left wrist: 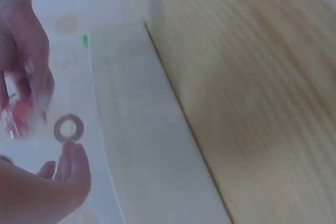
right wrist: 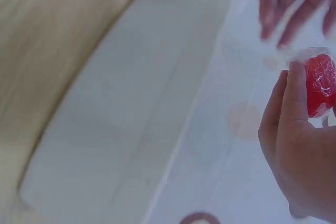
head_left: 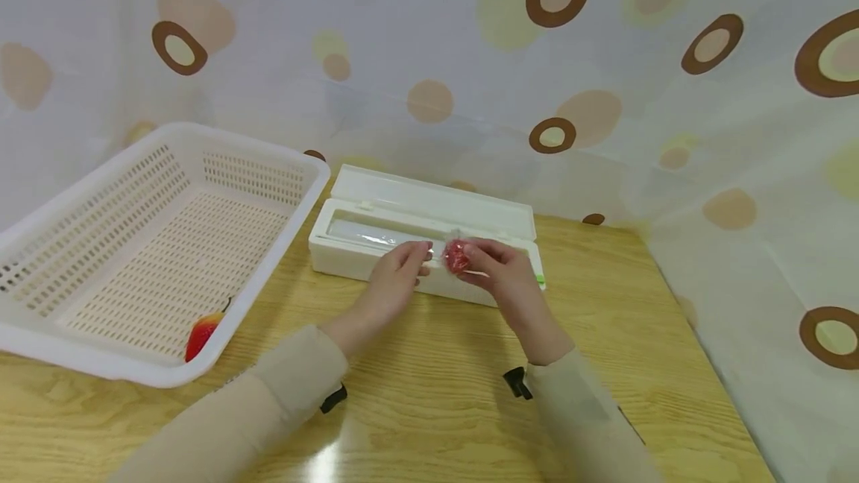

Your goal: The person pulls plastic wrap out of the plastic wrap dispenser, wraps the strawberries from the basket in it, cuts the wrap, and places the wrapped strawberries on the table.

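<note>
My right hand (head_left: 510,278) holds a red fruit (right wrist: 320,85) wrapped in crinkled clear plastic film, fingers and thumb around it. Its exact kind is hidden by the wrap and fingers. Just left of the fruit is my left hand (head_left: 392,278), holding nothing; the right wrist view shows its fingers loosely spread. Both hands are over the front of a long white cling film box (head_left: 345,256), whose lid (head_left: 429,200) stands raised at the back. A shiny roll of film (head_left: 356,232) lies inside it, partly covered by the hands.
At the left stands a large white plastic basket (head_left: 265,274) with slotted walls. A red-and-yellow fruit (head_left: 201,335) with a dark stem lies in its near right corner. Behind the wooden table (head_left: 429,393) hangs a white curtain (head_left: 429,36) with brown rings and spots.
</note>
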`<state>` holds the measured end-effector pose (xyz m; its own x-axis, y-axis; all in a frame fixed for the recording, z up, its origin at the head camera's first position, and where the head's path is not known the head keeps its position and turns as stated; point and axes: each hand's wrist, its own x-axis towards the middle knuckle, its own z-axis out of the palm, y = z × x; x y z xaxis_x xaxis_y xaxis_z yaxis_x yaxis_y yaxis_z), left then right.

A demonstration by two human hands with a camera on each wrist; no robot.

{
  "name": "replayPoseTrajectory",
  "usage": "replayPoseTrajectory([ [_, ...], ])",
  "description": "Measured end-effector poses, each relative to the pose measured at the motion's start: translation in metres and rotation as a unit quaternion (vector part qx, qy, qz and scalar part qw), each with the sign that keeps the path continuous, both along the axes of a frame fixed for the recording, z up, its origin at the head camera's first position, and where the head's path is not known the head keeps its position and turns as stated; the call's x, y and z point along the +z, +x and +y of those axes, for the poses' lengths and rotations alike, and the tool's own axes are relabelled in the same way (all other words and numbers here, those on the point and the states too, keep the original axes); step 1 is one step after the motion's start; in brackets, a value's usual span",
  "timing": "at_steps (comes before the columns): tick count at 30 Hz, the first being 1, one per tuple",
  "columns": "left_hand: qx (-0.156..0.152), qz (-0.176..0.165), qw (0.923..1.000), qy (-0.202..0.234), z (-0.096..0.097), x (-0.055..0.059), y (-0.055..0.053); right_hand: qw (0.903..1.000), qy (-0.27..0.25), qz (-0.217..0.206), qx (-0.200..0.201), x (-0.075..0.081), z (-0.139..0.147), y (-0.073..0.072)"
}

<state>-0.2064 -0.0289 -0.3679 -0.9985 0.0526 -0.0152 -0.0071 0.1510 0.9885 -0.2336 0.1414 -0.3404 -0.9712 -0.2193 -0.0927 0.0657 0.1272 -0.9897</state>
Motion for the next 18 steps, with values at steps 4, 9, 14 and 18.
replayPoseTrajectory([
  [4,0.016,0.025,0.9936,-0.109,-0.014,0.001,-0.006,0.9987,-0.043,-0.002,-0.027,0.014,0.029,-0.002],
  [9,0.039,0.085,0.9596,-0.265,-0.032,0.002,-0.015,0.9951,-0.075,-0.003,-0.064,0.022,0.074,-0.006],
  [14,0.09,0.112,0.9173,-0.371,-0.045,0.004,-0.033,0.9897,-0.09,-0.018,-0.109,0.014,0.116,-0.018],
  [18,0.093,0.08,0.903,-0.412,-0.053,0.005,-0.043,0.9834,-0.065,-0.066,-0.156,-0.002,0.141,-0.025],
])
